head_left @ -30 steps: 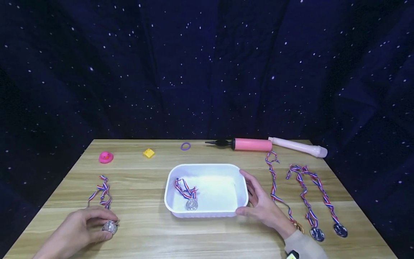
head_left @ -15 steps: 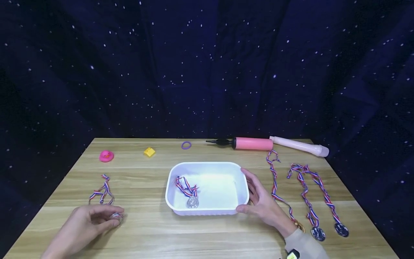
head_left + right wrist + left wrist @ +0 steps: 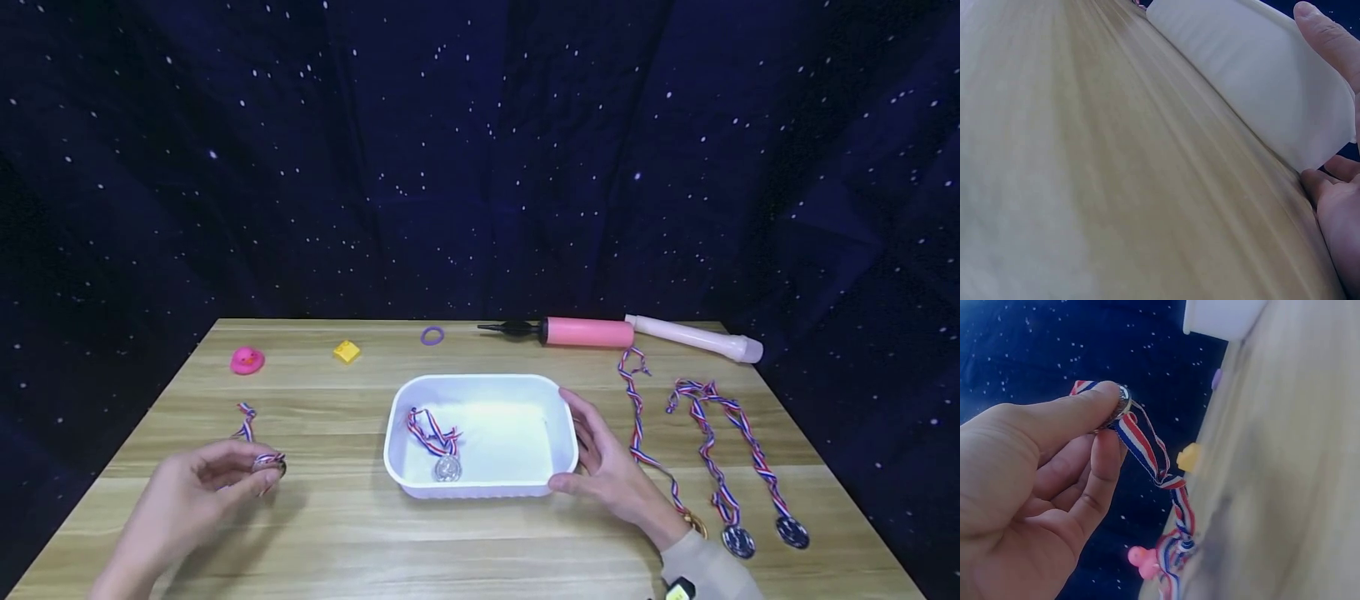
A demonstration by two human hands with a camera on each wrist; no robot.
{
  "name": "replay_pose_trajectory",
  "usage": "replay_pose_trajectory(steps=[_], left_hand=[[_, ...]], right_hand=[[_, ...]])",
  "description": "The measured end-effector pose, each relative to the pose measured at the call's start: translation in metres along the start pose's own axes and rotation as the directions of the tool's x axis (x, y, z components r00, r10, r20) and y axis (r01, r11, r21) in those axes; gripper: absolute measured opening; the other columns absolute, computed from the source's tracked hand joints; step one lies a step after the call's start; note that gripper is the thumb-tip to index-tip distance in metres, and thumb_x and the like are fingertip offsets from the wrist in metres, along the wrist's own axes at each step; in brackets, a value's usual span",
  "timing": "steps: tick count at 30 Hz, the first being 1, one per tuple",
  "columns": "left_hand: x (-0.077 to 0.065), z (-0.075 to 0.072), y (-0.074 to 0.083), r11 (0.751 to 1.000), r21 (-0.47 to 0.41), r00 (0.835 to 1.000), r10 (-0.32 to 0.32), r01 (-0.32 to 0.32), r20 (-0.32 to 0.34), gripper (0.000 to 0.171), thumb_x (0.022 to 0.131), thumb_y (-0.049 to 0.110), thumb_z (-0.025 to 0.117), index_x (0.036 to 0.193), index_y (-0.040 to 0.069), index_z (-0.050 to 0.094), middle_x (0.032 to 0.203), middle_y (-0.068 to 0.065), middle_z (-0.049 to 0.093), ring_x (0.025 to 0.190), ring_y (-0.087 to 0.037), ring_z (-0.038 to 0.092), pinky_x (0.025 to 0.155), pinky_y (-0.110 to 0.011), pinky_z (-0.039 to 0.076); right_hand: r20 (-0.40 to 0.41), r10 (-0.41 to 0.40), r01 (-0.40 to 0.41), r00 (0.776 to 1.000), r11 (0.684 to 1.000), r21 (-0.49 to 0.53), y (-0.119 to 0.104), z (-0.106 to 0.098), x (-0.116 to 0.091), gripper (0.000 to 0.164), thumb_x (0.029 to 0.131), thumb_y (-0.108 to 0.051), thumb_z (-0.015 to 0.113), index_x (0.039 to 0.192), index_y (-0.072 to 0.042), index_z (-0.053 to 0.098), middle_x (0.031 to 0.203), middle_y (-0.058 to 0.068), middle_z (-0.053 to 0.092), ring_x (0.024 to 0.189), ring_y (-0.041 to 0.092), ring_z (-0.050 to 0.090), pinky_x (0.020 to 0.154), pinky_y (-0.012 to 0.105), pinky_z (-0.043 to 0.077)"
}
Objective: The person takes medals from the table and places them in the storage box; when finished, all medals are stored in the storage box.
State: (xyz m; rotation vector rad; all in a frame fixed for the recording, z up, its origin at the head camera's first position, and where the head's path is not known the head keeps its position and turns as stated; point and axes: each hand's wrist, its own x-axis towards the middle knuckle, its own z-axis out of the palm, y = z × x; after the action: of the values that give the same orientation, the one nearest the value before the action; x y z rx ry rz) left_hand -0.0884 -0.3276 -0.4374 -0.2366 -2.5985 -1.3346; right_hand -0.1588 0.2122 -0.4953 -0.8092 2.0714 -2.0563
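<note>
My left hand (image 3: 183,496) pinches a silver medal (image 3: 1124,403) between thumb and fingers, above the left part of the table. Its red, white and blue ribbon (image 3: 1141,447) trails down from the medal, knotted partway. My right hand (image 3: 611,475) holds the right end of a white plastic tub (image 3: 480,492), thumb at the near corner and index finger at the far one. In the right wrist view, the other fingertips meet the tub's lower corner. Inside the tub, at the left, lies another silver medal (image 3: 447,468) with its ribbon bunched behind it.
Right of the tub lie a gold medal (image 3: 697,525) and two dark-looking medals (image 3: 738,542) with stretched ribbons. Along the back are a pink duck (image 3: 247,361), a yellow block (image 3: 347,352), a purple ring (image 3: 432,336), a pink hand pump (image 3: 588,332) and a pale pink stick (image 3: 693,337).
My left hand has lifted the medal off the table and moved it slightly away from me, drawing part of the ribbon along. The right hand and tub have stayed in place.
</note>
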Motion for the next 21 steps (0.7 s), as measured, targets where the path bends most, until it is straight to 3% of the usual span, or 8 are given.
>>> replay_pose_trajectory(steps=[6, 9, 15, 21], left_hand=[[0.014, -0.006, 0.016, 0.999, -0.041, 1.0, 0.008, -0.008, 0.002, 0.017, 0.097, 0.006, 0.087, 0.114, 0.004, 0.083, 0.106, 0.003, 0.086, 0.09, -0.009, 0.083, 0.073, -0.024, 0.067], [0.021, -0.008, 0.026, 1.0, -0.018, 1.0, 0.007, -0.007, -0.008, 0.017, 0.099, 0.011, 0.087, 0.114, 0.006, 0.084, 0.103, 0.003, 0.085, 0.086, -0.009, 0.082, 0.071, -0.022, 0.066], [0.039, -0.009, 0.044, 0.994, 0.075, 0.995, 0.078, -0.074, -0.054, 0.009, 0.1, 0.016, 0.087, 0.108, 0.013, 0.085, 0.102, 0.004, 0.085, 0.087, -0.006, 0.079, 0.077, -0.013, 0.061], [0.052, -0.009, 0.055, 0.992, 0.065, 0.988, 0.114, -0.107, -0.102, 0.01, 0.098, 0.01, 0.087, 0.107, 0.013, 0.085, 0.103, 0.011, 0.083, 0.086, -0.004, 0.076, 0.075, -0.013, 0.06]], right_hand=[[0.0, 0.002, -0.002, 1.0, 1.0, 0.004, -0.003, 0.001, 0.0, 0.116, 0.087, -0.008, 0.096, 0.177, -0.014, 0.023, 0.181, 0.022, 0.022, 0.167, 0.049, 0.02, 0.129, 0.027, 0.034], [-0.005, 0.008, -0.008, 1.0, 1.0, 0.005, -0.005, 0.001, 0.0, 0.116, 0.087, -0.009, 0.096, 0.177, -0.014, 0.023, 0.181, 0.021, 0.022, 0.167, 0.047, 0.02, 0.13, 0.027, 0.034], [-0.007, 0.008, -0.008, 1.0, 1.0, 0.009, -0.003, 0.001, -0.002, 0.116, 0.088, -0.009, 0.096, 0.177, -0.013, 0.022, 0.181, 0.021, 0.024, 0.167, 0.046, 0.022, 0.13, 0.026, 0.033], [0.0, 0.004, -0.004, 1.0, 1.0, 0.01, -0.002, 0.0, -0.001, 0.116, 0.088, -0.008, 0.096, 0.177, -0.013, 0.022, 0.181, 0.023, 0.024, 0.167, 0.047, 0.023, 0.13, 0.027, 0.034]])
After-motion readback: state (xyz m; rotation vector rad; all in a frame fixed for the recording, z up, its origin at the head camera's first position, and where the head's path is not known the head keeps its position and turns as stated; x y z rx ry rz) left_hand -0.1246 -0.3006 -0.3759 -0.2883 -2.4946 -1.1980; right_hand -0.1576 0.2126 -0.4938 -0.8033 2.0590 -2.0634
